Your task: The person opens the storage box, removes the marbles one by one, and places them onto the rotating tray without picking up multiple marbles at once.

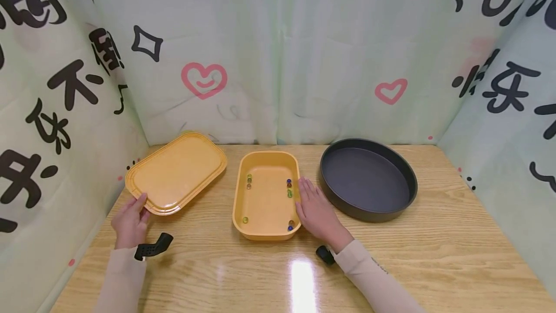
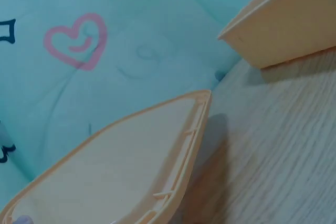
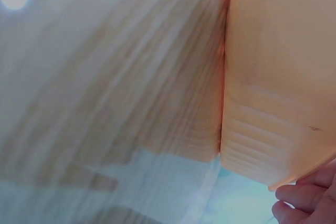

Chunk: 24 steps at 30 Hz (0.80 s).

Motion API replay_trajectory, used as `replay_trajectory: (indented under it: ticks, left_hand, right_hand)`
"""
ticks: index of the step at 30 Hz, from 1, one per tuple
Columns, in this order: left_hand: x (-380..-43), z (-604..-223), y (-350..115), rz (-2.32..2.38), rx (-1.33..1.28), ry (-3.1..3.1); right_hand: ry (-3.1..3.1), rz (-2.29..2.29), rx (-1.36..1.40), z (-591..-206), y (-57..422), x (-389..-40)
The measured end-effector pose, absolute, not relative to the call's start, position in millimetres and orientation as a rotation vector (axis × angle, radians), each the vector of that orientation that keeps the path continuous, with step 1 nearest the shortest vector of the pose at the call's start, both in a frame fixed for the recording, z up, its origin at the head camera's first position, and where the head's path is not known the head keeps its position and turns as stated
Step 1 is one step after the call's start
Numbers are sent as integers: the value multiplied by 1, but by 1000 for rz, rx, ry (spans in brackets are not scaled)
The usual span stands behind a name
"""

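A flat yellow-orange plastic lid (image 1: 178, 173) is tilted above the left of the table. My left hand (image 1: 132, 221) grips it at its near left corner, thumb on top. In the left wrist view, the underside of the lid (image 2: 126, 156) with its ridged rim shows. At the middle stands a yellow-orange rectangular box (image 1: 267, 206), uncovered. Several small glass marbles (image 1: 289, 182) lie in it along both sides, blue, brown and yellow-green. My right hand (image 1: 319, 211) rests against the box's right rim with straight fingers. In the right wrist view, fingertips (image 3: 302, 198) show at the rim.
A round dark grey pan (image 1: 369, 182) stands right of the box, close behind my right hand. The wooden table (image 1: 217, 269) ends at a printed curtain (image 1: 278, 86) at the back and on both sides.
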<state>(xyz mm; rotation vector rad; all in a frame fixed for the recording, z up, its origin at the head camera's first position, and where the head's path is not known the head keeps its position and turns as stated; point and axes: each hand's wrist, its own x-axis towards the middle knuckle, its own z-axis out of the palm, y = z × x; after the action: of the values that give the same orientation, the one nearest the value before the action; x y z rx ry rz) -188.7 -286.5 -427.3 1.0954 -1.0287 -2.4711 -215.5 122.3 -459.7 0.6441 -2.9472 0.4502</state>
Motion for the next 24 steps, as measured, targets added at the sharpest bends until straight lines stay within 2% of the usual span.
replay_trajectory:
  ticks: [6, 13, 24]
  left_hand:
    - [-186, -439, -288, -2439, 1194, -1041]
    - [-183, -446, -288, -2456, 1179, -1048]
    - [-184, -448, -279, -2246, 1284, -1555]
  right_hand:
    - [-2951, 457, 643, -462, 122, -214]
    - [-2945, 463, 641, -461, 122, -213]
    - [-2954, 474, 640, -460, 122, -214]
